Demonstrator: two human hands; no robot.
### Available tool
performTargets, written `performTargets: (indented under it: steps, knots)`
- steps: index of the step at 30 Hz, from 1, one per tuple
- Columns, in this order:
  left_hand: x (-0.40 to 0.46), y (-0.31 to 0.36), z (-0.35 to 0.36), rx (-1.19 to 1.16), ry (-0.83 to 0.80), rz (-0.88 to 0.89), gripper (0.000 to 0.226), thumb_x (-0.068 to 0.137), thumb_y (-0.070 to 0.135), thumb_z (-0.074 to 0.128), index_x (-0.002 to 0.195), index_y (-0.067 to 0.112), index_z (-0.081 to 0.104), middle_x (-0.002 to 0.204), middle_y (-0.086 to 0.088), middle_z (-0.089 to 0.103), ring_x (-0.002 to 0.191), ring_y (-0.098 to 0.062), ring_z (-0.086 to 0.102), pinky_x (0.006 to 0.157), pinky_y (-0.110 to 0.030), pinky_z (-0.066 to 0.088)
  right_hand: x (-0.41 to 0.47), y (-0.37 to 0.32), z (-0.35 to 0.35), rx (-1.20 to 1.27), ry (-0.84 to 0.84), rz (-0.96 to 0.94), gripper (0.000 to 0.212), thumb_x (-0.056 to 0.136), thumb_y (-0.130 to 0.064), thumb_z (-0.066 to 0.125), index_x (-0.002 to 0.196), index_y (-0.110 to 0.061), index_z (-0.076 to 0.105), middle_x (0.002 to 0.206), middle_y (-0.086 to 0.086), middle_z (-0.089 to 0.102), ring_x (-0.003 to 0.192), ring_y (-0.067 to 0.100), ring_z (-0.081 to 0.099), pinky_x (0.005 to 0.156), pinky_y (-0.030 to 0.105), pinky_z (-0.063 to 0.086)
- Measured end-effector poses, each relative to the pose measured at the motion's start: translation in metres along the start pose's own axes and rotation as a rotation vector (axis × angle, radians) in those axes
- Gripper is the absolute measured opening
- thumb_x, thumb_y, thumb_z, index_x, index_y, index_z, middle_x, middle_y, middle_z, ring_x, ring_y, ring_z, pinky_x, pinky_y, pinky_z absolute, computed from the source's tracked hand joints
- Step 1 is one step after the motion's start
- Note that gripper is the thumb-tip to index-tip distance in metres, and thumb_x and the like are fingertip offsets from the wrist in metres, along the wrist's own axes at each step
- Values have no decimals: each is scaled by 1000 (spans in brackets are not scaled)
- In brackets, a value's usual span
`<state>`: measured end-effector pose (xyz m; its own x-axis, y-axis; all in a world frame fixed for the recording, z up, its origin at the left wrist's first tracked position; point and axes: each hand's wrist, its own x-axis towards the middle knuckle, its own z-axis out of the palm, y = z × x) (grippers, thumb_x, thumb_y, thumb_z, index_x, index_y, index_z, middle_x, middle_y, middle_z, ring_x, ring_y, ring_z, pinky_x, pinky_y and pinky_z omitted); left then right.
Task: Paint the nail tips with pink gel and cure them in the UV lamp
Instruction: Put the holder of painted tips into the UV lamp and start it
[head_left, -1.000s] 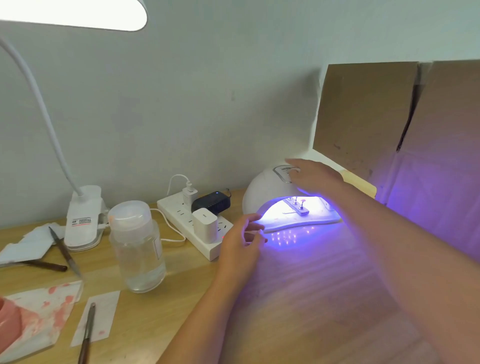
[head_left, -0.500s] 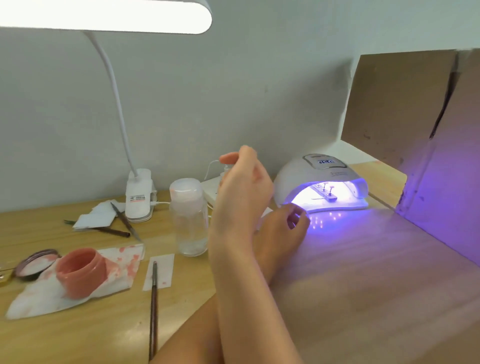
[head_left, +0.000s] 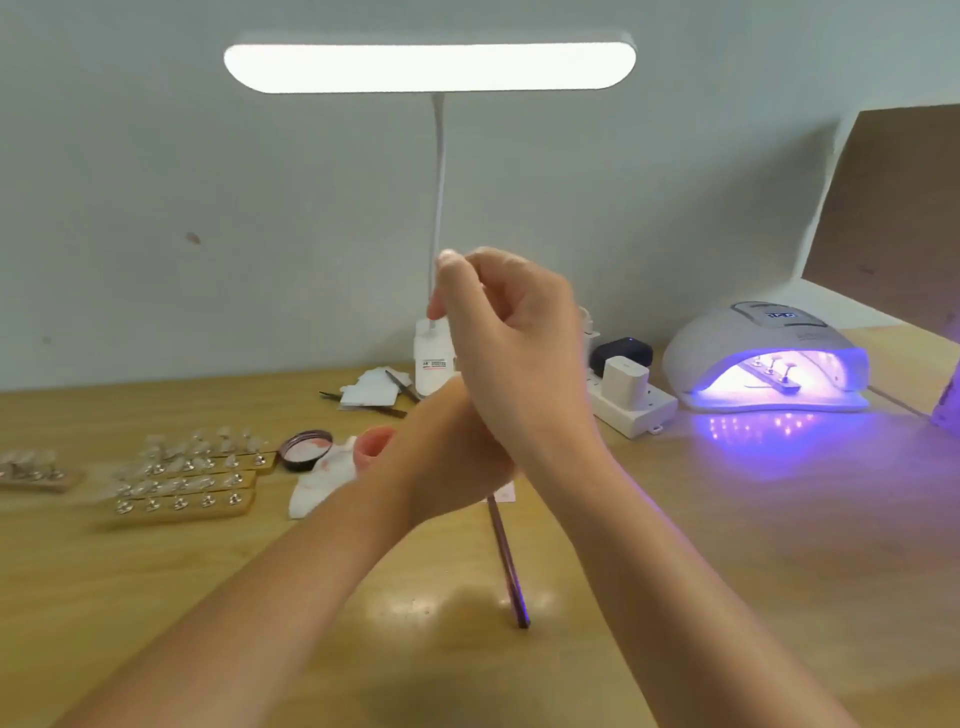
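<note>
Hands cross at centre frame above the wooden table (head_left: 675, 597). Right hand (head_left: 511, 353) is raised in front of the desk lamp's stem, fingers loosely curled with thumb and fingertips close together; nothing is visible between them. Left hand (head_left: 447, 457) lies lower, passing under the right wrist; its fingers are hidden behind the right hand, so its grip cannot be determined.

Brush (head_left: 506, 561) lies on the table just near of the hands, handle pointing toward the viewer, its far end on a small slip of paper. Pink gel jar (head_left: 371, 447) sits immediately left of the left hand, partly hidden by it, on a stained white tissue (head_left: 322, 483). Jar lid (head_left: 305, 450) rests just left of the tissue.

UV lamp (head_left: 753, 348) stands at the far right, lit violet. A strip of nail tips (head_left: 774, 376) on stands lies inside its opening. Power strip (head_left: 631, 402) with a white adapter and a black adapter sits between the UV lamp and the hands.

Wooden holders with clear nail tips (head_left: 192, 473) lie in rows at the left; another holder lies at the left edge. Desk lamp (head_left: 428, 67), switched on, is clamped at the far edge, with paper pieces and tweezers (head_left: 363, 402) beside its base. Cardboard sheet (head_left: 893, 208) leans at the far right.
</note>
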<state>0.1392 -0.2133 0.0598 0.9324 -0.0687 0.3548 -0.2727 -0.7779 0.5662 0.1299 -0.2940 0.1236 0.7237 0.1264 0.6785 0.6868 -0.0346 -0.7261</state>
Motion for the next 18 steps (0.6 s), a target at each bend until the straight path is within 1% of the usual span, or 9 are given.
performTargets:
  steps: [1, 2, 4, 7, 9, 11, 13, 16, 18]
  knots:
    - [-13, -5, -19, 3, 81, 50, 16, 75, 38, 46, 68, 36, 60, 53, 16, 53, 48, -4, 45, 47, -9, 32, -5, 1, 5, -59, -10, -39, 36, 89, -24, 50, 59, -4, 52, 43, -6, 31, 45, 7, 32, 45, 22, 23]
    - [-25, -10, -35, 17, 141, 83, 16, 72, 44, 44, 65, 44, 58, 56, 20, 56, 47, -5, 47, 45, -9, 33, -8, 4, 9, -103, -13, -73, 37, 89, -25, 50, 59, -4, 51, 44, -5, 31, 46, 7, 31, 45, 23, 23]
    - [-52, -26, -70, -3, 241, 109, 12, 76, 44, 50, 74, 51, 59, 71, 25, 59, 54, -3, 50, 48, -7, 34, -9, 16, 13, -161, -27, -105, 39, 89, -26, 51, 55, -8, 48, 44, -6, 32, 45, 7, 31, 45, 23, 23]
    - [-74, -65, -103, 7, 437, 31, 15, 80, 32, 52, 82, 44, 61, 76, 19, 61, 60, -1, 51, 51, -5, 36, -8, 40, 15, -263, -57, -76, 44, 89, -26, 51, 48, -19, 39, 41, -8, 34, 44, 6, 31, 46, 24, 23]
    - [-87, -92, -115, -15, 609, -22, 24, 86, 21, 49, 84, 42, 59, 72, 11, 61, 58, 2, 50, 49, -6, 35, -12, 60, 15, -303, -56, -72, 44, 90, -24, 51, 50, -11, 37, 43, -8, 30, 46, 7, 27, 49, 29, 25]
    - [-103, -114, -116, -39, 738, -93, 26, 90, 11, 44, 89, 32, 59, 75, 10, 58, 54, 4, 46, 45, -8, 32, -21, 81, 14, -315, -34, -81, 44, 91, -22, 50, 53, -3, 38, 46, 1, 31, 48, 15, 29, 48, 34, 29]
    - [-119, -130, -109, 4, 800, -129, 22, 89, 14, 40, 98, 23, 57, 78, 12, 56, 57, 8, 46, 49, -8, 32, -32, 99, 14, -317, -27, -75, 43, 90, -21, 49, 52, -4, 39, 47, 4, 32, 47, 18, 31, 48, 40, 32]
    - [-133, -147, -109, 88, 786, -156, 30, 84, 15, 36, 109, 19, 54, 84, 11, 53, 74, 11, 47, 64, -8, 36, -43, 114, 14, -356, -46, -85, 41, 90, -18, 52, 51, -9, 42, 45, -2, 34, 46, 14, 31, 47, 37, 34]
    - [-136, -155, -116, 151, 724, -234, 35, 82, 7, 42, 116, 13, 52, 94, 4, 50, 84, -1, 48, 75, -23, 37, -45, 119, 12, -415, -100, -73, 40, 89, -16, 55, 52, -1, 49, 45, 6, 42, 45, 21, 36, 47, 38, 38]
